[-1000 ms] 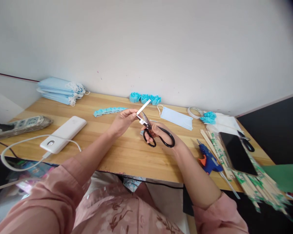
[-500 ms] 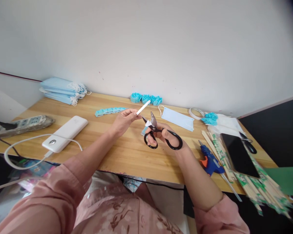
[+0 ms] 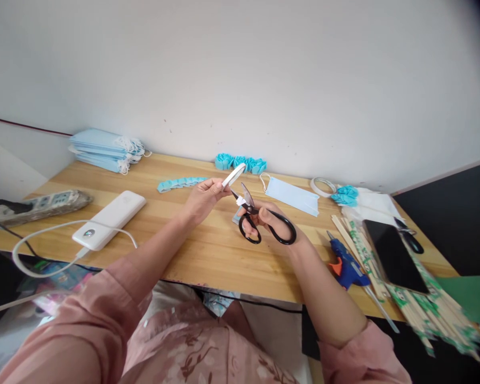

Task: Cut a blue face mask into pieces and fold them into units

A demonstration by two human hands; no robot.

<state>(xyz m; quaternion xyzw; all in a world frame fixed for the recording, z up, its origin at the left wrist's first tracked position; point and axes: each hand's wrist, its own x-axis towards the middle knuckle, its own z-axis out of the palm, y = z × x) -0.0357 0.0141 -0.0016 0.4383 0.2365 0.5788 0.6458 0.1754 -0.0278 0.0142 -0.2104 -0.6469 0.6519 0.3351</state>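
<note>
My left hand [image 3: 203, 197] pinches a narrow white strip [image 3: 233, 175] that points up and to the right, above the wooden table [image 3: 192, 250]. My right hand [image 3: 270, 224] has its fingers through the black handles of a pair of scissors [image 3: 264, 221]. The scissor blades [image 3: 242, 196] are apart, just below the strip's lower end. A small white scrap clings to the blades. Both hands hover over the middle of the table.
A blue face mask [image 3: 291, 194], three blue rosettes [image 3: 240, 162] and a pleated blue strip [image 3: 180, 183] lie behind the hands. Left: mask stack [image 3: 104, 151], power bank [image 3: 110, 220] with cable, power strip [image 3: 40, 205]. Right: glue gun [image 3: 346, 265], wooden sticks [image 3: 408, 298], phone [image 3: 396, 256], tape roll [image 3: 323, 186].
The scissors closed on the strip a second ago, then swung open and drew back slightly. A cut scrap stays on the blades. My left hand keeps the strip, now a little shorter.
</note>
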